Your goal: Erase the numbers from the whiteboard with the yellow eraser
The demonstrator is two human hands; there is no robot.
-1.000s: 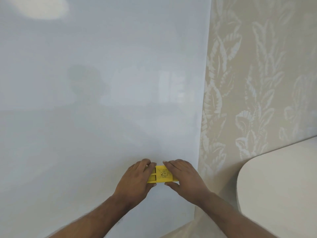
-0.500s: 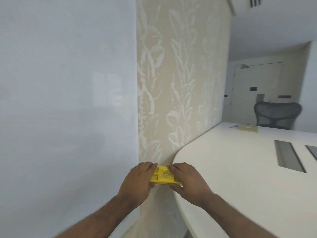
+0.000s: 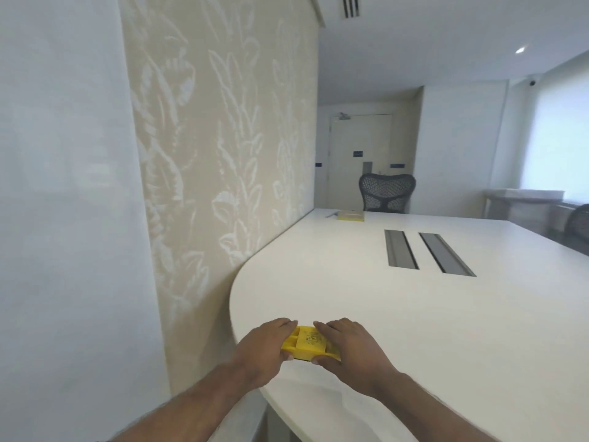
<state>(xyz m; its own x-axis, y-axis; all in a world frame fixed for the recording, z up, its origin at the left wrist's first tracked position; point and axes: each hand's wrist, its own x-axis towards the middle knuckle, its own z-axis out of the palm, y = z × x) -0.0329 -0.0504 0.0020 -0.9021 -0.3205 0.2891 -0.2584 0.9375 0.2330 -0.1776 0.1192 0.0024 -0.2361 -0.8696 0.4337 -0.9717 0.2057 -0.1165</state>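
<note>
Whiteboard (image 3: 63, 186): a glossy pale panel fills the left of the room, its visible surface bare of any writing.
Wall (image 3: 223, 138): beige covering with a pale leaf pattern runs from the whiteboard's edge toward the far door (image 3: 360, 161).
Table (image 3: 446, 314): a long white conference table with a rounded near end stands close against the patterned wall; two grey slots (image 3: 427, 253) are set into its top.
Chair (image 3: 387, 193): a dark mesh-backed office chair sits at the table's far end.
Pad (image 3: 350, 215): a flat yellow-edged item lies on the far end of the table, too distant to identify.
Left hand (image 3: 264, 349): fingers curled over the left end of the eraser, thumb underneath, clasping it.
Right hand (image 3: 347, 349): fingers laid across the right end, thumb tucked below, likewise gripping.
Yellow eraser (image 3: 306, 342): held level between both hands over the table's near rounded edge, well away from the whiteboard; whether it touches the tabletop cannot be told.
</note>
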